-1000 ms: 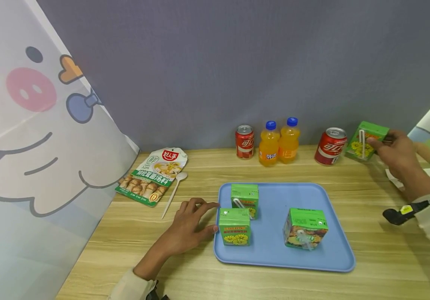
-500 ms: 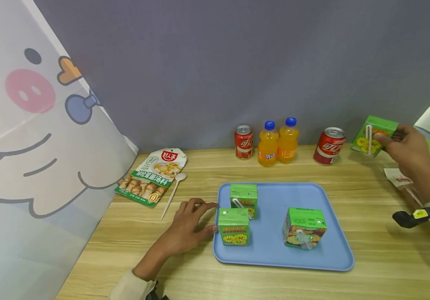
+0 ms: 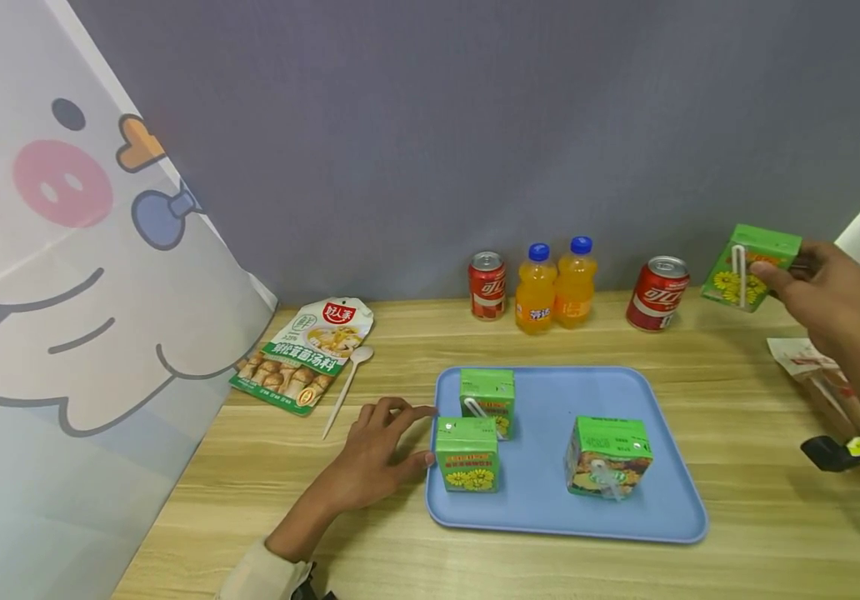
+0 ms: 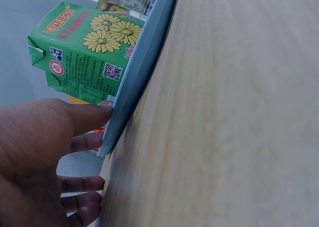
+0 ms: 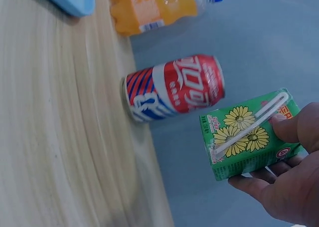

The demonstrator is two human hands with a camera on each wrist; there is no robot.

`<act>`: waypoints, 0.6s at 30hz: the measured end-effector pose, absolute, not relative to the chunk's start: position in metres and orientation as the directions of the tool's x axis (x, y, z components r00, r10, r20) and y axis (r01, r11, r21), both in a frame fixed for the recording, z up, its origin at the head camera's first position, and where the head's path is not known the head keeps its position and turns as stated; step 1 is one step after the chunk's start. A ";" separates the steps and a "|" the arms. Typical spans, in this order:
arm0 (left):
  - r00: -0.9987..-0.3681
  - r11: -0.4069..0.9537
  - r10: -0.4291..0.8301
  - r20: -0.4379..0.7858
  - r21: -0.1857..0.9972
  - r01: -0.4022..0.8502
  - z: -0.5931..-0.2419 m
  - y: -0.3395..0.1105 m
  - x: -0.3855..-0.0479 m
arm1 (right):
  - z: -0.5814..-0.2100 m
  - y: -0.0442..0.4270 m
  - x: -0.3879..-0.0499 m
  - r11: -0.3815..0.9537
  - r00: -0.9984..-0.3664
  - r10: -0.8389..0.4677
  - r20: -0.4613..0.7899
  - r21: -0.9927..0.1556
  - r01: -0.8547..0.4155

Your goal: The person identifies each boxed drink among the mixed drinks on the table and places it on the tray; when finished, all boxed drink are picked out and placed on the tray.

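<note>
At the back right, my right hand [image 3: 831, 287] grips a green drink carton [image 3: 756, 271] with a white straw on its front. The right wrist view shows the carton [image 5: 244, 132] off the table, thumb on its face and fingers beneath. My left hand [image 3: 373, 454] touches the left rim of the blue tray [image 3: 542, 512] with thumb and index finger, the other fingers resting on the table. Close to that hand stand two green cartons, one in front [image 3: 467, 467] and one behind [image 3: 501, 387]. Another carton [image 3: 610, 462] stands at the tray's right.
A red can [image 3: 658, 296] stands left of the held carton. Two orange drink bottles [image 3: 556, 287] and another red can [image 3: 487, 287] line the back. On the left lie a mushroom soup packet [image 3: 302, 354] and a white spoon [image 3: 347, 390]. A packet [image 3: 823, 375] lies beneath the right forearm.
My right hand has lifted the carton off the table and moved it slightly right, away from the red can. The left hand stays at the tray's rim.
</note>
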State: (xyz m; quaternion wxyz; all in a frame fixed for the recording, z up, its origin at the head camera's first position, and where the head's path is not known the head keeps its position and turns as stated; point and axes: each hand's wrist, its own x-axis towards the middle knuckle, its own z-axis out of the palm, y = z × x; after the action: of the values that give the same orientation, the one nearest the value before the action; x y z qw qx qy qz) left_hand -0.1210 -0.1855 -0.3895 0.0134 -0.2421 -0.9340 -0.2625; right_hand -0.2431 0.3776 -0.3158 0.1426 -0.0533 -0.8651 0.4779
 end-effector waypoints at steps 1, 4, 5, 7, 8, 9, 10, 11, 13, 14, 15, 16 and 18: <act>-0.882 0.744 0.446 0.154 0.484 0.461 -0.390 -0.185 -0.121 | -0.315 0.376 -0.242 0.533 -0.954 0.226 0.198 -0.845 -0.049; -0.880 0.742 0.448 0.157 0.484 0.464 -0.390 -0.185 -0.121 | -0.311 0.370 -0.238 0.538 -0.953 0.220 0.208 -0.841 -0.059; -0.879 0.740 0.449 0.160 0.484 0.466 -0.390 -0.186 -0.121 | -0.310 0.368 -0.237 0.533 -0.954 0.218 0.207 -0.844 -0.061; -0.878 0.739 0.450 0.162 0.484 0.469 -0.390 -0.186 -0.121 | -0.307 0.364 -0.235 0.545 -0.955 0.217 0.203 -0.837 -0.054; -0.878 0.740 0.451 0.162 0.483 0.469 -0.390 -0.186 -0.121 | -0.306 0.362 -0.234 0.552 -0.955 0.219 0.202 -0.832 -0.049; -0.878 0.739 0.451 0.162 0.483 0.469 -0.390 -0.186 -0.121 | -0.304 0.360 -0.233 0.559 -0.955 0.219 0.198 -0.828 -0.044; -0.878 0.739 0.451 0.161 0.483 0.469 -0.390 -0.186 -0.121 | -0.303 0.358 -0.232 0.569 -0.955 0.219 0.199 -0.821 -0.041; -0.878 0.740 0.451 0.160 0.483 0.469 -0.390 -0.186 -0.121 | -0.302 0.356 -0.232 0.574 -0.955 0.219 0.201 -0.818 -0.041; -0.878 0.740 0.452 0.159 0.483 0.469 -0.390 -0.185 -0.121 | -0.299 0.354 -0.231 0.582 -0.954 0.215 0.209 -0.812 -0.047; -0.878 0.740 0.452 0.159 0.483 0.468 -0.390 -0.185 -0.121 | -0.298 0.352 -0.230 0.588 -0.954 0.207 0.215 -0.807 -0.054; -0.878 0.740 0.452 0.158 0.482 0.468 -0.390 -0.185 -0.121 | -0.297 0.351 -0.229 0.588 -0.954 0.202 0.221 -0.806 -0.062; -0.878 0.741 0.453 0.157 0.481 0.468 -0.390 -0.185 -0.121 | -0.296 0.351 -0.229 0.584 -0.953 0.198 0.228 -0.809 -0.072; -0.877 0.741 0.454 0.156 0.481 0.469 -0.389 -0.185 -0.121 | -0.294 0.349 -0.227 0.584 -0.955 0.190 0.229 -0.808 -0.078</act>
State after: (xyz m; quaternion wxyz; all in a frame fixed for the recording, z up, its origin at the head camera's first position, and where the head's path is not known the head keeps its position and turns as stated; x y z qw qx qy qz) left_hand -0.1207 -0.1850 -0.3891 0.0144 -0.2472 -0.9329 -0.2617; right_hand -0.2269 0.3488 -0.2942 0.1473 -0.0320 -0.8776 0.4551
